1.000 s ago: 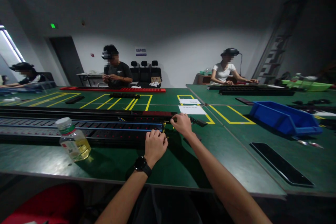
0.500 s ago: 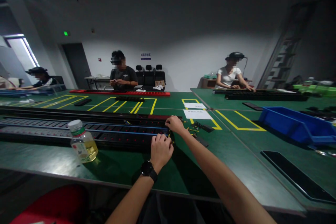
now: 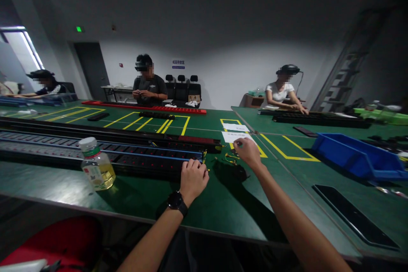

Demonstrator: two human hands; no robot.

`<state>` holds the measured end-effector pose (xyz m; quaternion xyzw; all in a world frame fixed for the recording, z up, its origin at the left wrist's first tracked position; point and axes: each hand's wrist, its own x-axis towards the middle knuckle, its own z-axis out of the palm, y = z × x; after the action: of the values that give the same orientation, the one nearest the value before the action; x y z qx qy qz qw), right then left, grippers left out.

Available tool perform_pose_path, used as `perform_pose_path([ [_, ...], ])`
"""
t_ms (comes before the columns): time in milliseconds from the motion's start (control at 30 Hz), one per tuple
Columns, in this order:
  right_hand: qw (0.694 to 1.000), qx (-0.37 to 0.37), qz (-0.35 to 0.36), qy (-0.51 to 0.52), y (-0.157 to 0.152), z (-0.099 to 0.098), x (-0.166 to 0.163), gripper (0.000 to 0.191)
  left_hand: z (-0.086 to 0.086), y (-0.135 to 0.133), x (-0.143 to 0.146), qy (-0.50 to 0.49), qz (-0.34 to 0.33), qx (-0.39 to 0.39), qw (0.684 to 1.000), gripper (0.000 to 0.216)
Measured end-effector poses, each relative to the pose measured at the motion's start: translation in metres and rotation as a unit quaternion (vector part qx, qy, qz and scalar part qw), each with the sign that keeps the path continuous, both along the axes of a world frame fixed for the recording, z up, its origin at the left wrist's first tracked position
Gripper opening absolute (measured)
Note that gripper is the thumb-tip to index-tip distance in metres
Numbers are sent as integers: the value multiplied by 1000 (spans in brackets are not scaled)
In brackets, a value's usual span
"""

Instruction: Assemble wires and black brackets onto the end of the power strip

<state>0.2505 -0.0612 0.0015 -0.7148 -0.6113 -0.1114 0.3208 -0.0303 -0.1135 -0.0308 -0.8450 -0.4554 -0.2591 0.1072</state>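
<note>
My left hand (image 3: 194,180), a black watch on its wrist, curls its fingers over the right end of a long black strip (image 3: 153,165) with red-dotted units and blue edges. Yellow-green wires (image 3: 205,156) stick out at that end. Farther right, my right hand (image 3: 247,152) is raised above the table, fingers pinched together; what is in them is too small to make out. Below and left of it are loose yellow-green wires (image 3: 231,159) and a dark piece (image 3: 241,173) in shadow.
A bottle of yellow liquid (image 3: 97,165) stands before the strip. On the green table (image 3: 296,204) are paper labels (image 3: 236,127), a blue bin (image 3: 353,157) and a dark flat phone-like slab (image 3: 353,216). Co-workers (image 3: 149,83) sit across the table and far left.
My right hand has left the strip's end and moved right, over the loose parts by the labels. My left hand stays at the strip. The view has shifted slightly.
</note>
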Motion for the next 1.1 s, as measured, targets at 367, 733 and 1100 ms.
perform_pose_path([
  [367, 989, -65, -60, 123, -19, -30, 38, 28, 4, 3, -1, 15, 0, 21, 1000, 18],
  [733, 961, -111, 203, -148, -41, -20, -65, 36, 5, 3, -1, 27, 4, 21, 999, 17],
  [1100, 949, -117, 226, -185, -47, -25, -69, 45, 7, 1, -1, 26, 4, 19, 999, 18],
])
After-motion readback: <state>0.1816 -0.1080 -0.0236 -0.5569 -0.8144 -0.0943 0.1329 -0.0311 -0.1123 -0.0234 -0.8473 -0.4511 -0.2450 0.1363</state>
